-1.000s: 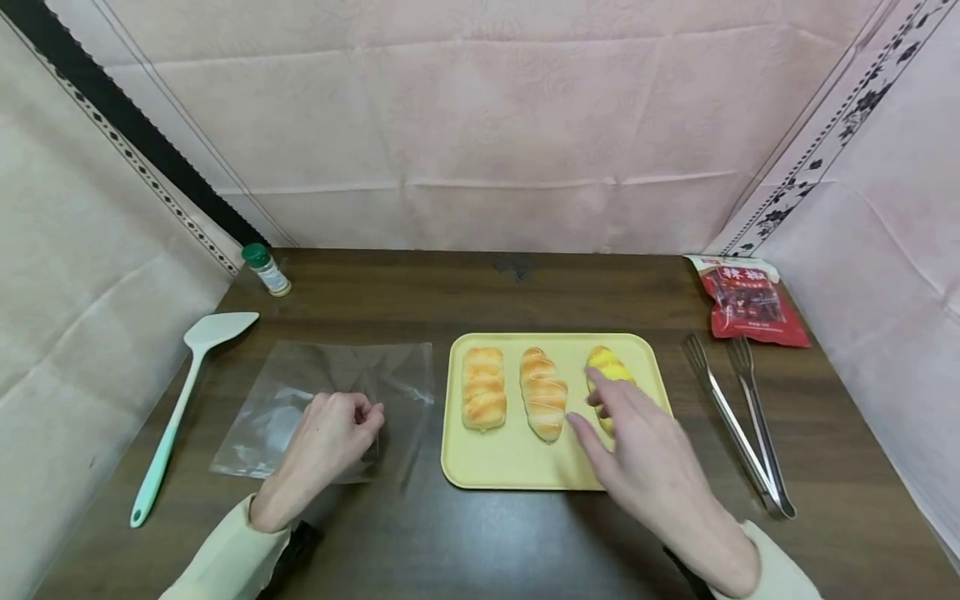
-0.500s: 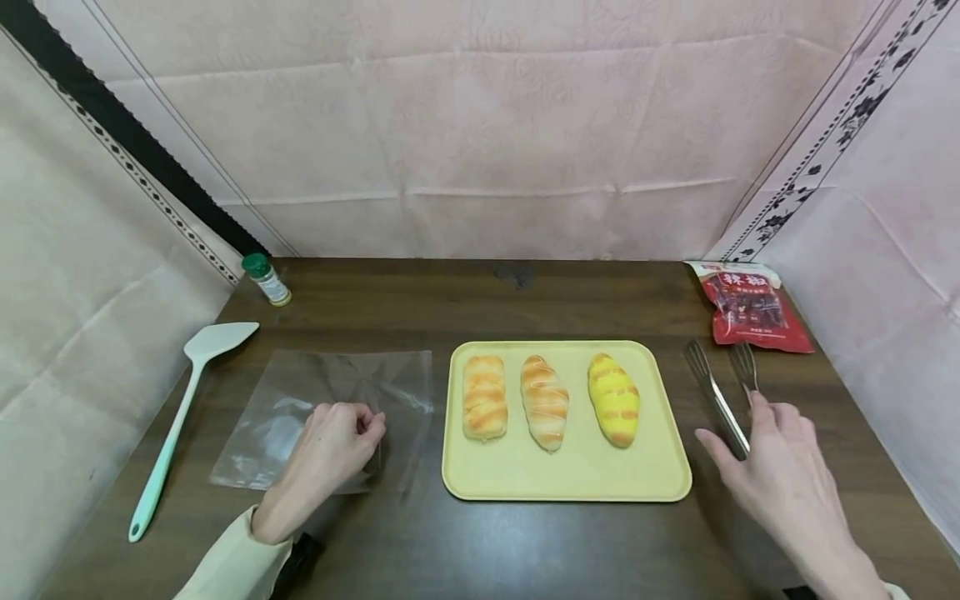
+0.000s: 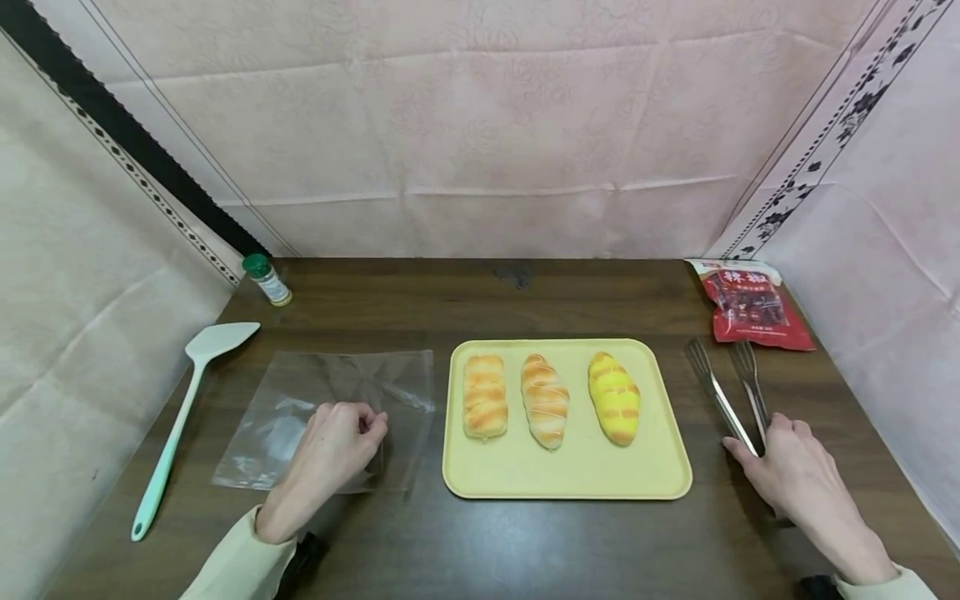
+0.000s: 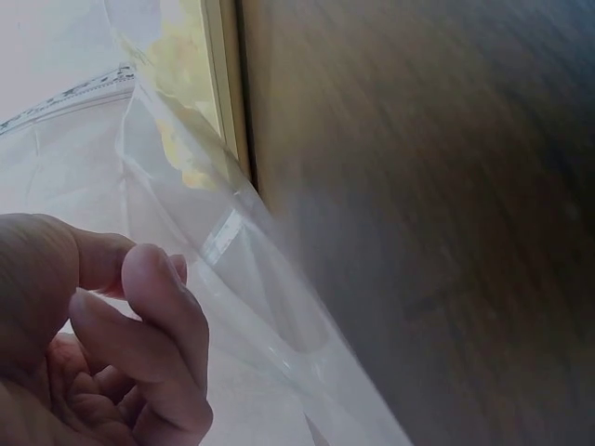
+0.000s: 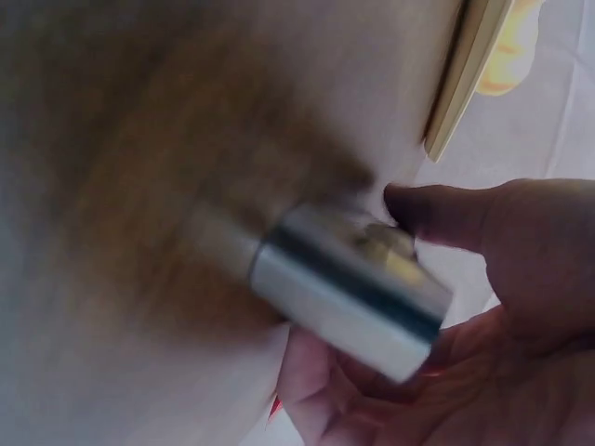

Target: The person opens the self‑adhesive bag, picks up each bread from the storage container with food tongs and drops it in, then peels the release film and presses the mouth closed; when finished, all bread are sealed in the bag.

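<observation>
In the head view my right hand [image 3: 798,479] is at the near end of the metal tongs [image 3: 722,404], thumb on one side and fingers on the other. The right wrist view shows the blurred tongs [image 5: 353,288] between thumb and curled fingers. The fork-like tong tips point away, towards the red packet. My left hand [image 3: 330,454] rests over a clear plastic bag [image 3: 288,387], its fingers loosely curled. From the left wrist I see no film of the bag [image 4: 279,325] clearly pinched between the fingers. Beside it, a pale yellow tray [image 3: 570,479] carries three bread rolls [image 3: 545,402].
A mint-handled spatula [image 3: 168,454] lies at the left, with a green-capped jar [image 3: 267,280] behind it. The red packet [image 3: 761,308] lies at the back right, against the cloth wall [image 3: 480,150]. Cloth walls border the dark wooden table [image 3: 517,550] behind and on both sides.
My right hand has moved right from the tray's yellow roll to the tongs, then nearer along them to their near end. The left hand has stayed over the bag.
</observation>
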### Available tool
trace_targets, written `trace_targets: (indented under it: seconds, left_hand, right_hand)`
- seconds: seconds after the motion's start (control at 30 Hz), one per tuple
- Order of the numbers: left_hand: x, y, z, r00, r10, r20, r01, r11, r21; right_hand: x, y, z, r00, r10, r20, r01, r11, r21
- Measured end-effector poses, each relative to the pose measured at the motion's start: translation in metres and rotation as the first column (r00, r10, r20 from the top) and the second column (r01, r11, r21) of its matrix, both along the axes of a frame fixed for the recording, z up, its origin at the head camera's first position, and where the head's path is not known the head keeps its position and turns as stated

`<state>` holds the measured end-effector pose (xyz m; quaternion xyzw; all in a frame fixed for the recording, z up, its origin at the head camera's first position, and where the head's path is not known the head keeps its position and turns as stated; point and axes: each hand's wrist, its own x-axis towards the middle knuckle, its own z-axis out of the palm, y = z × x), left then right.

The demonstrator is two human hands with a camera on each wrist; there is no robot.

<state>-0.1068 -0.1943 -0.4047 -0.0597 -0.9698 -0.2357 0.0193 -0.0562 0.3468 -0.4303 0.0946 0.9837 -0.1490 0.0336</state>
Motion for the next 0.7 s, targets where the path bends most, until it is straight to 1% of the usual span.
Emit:
trace_targets:
  seconds: [0.13,0.2,0.3,0.43,0.5,0.53,0.7]
  left_hand:
    - [0.001,0.0,-0.001,1.0,0.003,0.009,-0.003,1.0,-0.002]
    - [0.001,0.0,-0.001,1.0,0.004,0.015,-0.004,1.0,0.001]
    - [0.001,0.0,-0.001,1.0,0.006,0.025,-0.006,1.0,0.004]
    - [0.001,0.0,-0.001,0.999,0.009,0.035,-0.009,1.0,0.003]
    - [0.001,0.001,-0.001,0.999,0.009,0.033,-0.009,1.0,-0.001]
    - [0.001,0.001,-0.001,1.0,0.007,0.028,-0.007,1.0,-0.003]
    - [0.001,0.0,-0.002,1.0,-0.006,0.002,0.006,1.0,0.0]
  right_hand:
    - [0.0,0.0,0.002,1.0,-0.008,0.03,0.008,1.0,-0.02]
    - [0.001,0.0,0.003,0.999,-0.026,0.039,0.028,0.999,-0.033]
    - [0.004,0.0,0.004,0.999,-0.046,0.024,0.047,0.998,-0.05]
    - [0.009,0.0,0.004,0.999,-0.044,-0.016,0.043,0.997,-0.064]
    - [0.011,0.0,0.005,0.999,-0.043,-0.022,0.041,0.997,-0.068]
    - [0.013,0.0,0.006,0.999,-0.043,-0.033,0.04,0.997,-0.072]
    - [0.021,-0.004,0.011,0.998,-0.051,-0.029,0.048,0.995,-0.093]
